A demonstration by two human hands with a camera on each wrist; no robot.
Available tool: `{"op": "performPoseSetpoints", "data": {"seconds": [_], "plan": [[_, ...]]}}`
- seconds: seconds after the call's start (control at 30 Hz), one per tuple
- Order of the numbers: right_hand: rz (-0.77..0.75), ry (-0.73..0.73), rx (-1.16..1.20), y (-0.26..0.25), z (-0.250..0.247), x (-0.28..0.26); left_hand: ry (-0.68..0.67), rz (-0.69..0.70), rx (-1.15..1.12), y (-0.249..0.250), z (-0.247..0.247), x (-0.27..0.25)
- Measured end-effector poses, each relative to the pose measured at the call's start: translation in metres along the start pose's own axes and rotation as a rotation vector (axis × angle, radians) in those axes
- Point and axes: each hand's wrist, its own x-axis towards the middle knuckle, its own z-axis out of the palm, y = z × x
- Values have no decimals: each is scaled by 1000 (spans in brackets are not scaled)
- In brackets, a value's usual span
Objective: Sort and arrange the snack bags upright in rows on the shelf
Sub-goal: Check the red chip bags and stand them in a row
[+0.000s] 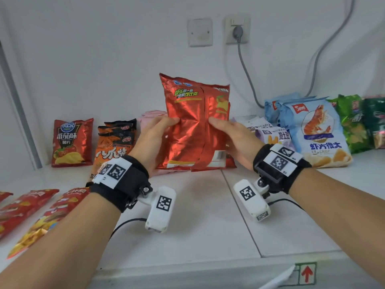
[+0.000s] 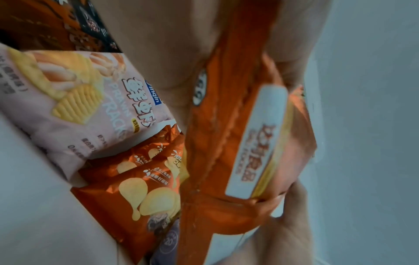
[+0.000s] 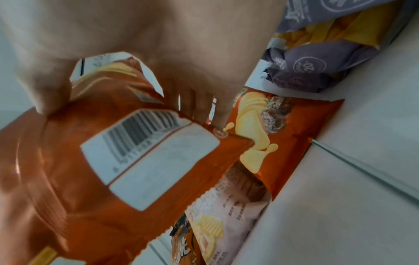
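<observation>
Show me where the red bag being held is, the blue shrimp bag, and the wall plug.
red bag [image 1: 188, 130], head view, on the shiny back panel between the thumbs.
blue shrimp bag [image 1: 316, 130], head view, on the shrimp picture on its front.
wall plug [image 1: 238, 32], head view, on the grey plug body in the socket.

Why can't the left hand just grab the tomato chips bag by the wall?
Probably not right now. The left hand is busy gripping the red foil bag together with the right hand. The tomato chips bag stands apart on the left with nothing in front of it, so a freed hand could likely reach it.
</observation>
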Motion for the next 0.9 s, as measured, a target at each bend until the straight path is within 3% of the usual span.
{"op": "performPoseSetpoints", "data": {"seconds": [0.1,0.2,0.3,0.43,0.57,0.73,0.9], "plan": [[3,30,3,-1,1,-2,-75,-35,-7,-1,3,-4],[-27,93,-57,-3,0,-2,-94,-19,186,-1,4,-6],[-39,119,-92,-2,0,-2,-34,1,242,-4,3,-5],[-35,76,6,-6,0,-2,40,59,121,0,1,-3],[12,12,46,-11,-1,-6,16,39,82,0,-1,0],[-31,155,-102,-9,-2,-7,109,26,203,-5,-2,1],[-50,185,-157,-11,-1,-8,100,21,205,-2,-1,-1]]}}
